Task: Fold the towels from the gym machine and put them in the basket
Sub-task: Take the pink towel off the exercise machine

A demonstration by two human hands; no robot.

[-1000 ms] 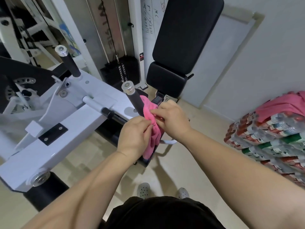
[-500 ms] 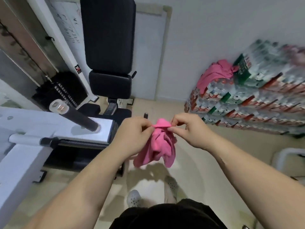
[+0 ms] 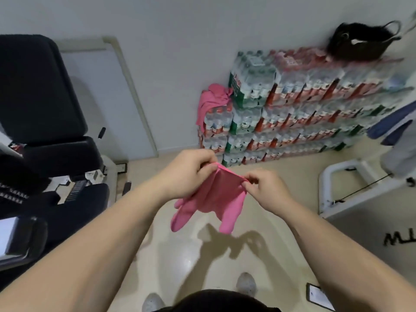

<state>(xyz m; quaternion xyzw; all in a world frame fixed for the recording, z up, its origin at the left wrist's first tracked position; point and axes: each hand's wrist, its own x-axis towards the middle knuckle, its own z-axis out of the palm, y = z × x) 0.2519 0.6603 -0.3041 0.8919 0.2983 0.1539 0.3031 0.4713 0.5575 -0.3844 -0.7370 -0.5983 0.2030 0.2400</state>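
A small pink towel hangs in the air in front of me, stretched along its top edge between both hands. My left hand pinches the left end of that edge. My right hand pinches the right end. The towel's lower part droops in loose folds above the floor. A second pink towel lies crumpled on the stacked bottle packs by the wall. A dark basket with handles sits on top of that stack at the far right.
Shrink-wrapped packs of water bottles are piled along the wall. The black padded gym machine seat stands at the left. A white machine frame is at the right. A phone lies on the beige floor near my feet.
The pink towel came off the machine's handle, and I turned right, away from the machine. My hands have moved apart, spreading the towel's top edge between them.
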